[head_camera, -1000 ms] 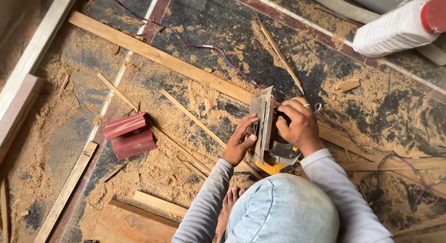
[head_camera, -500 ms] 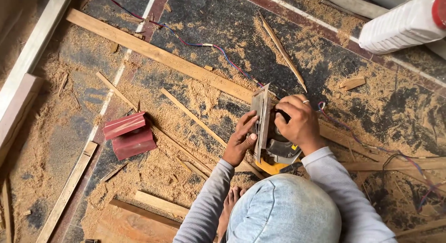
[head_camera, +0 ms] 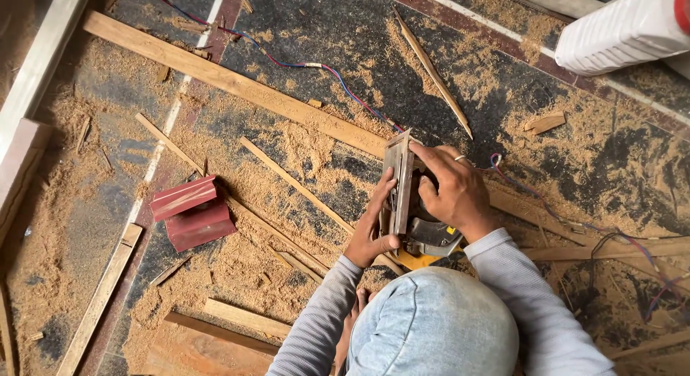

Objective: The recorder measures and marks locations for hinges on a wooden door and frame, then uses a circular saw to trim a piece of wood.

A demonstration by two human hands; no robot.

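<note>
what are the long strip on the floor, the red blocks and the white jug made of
Long strip: bare, unfinished wood by its pale tan grain, with sawdust around it. Red blocks: probably wood or board painted red; the smooth coat hides the core. White jug: likely plastic, matte and ribbed, with a red cap.

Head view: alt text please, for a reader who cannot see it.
Seen from above, a person's left hand and right hand grip a power saw tipped on edge over a long wooden batten on a sawdust-covered floor. Wood strips, red blocks, a thin cable and a white jug lie around.
</note>
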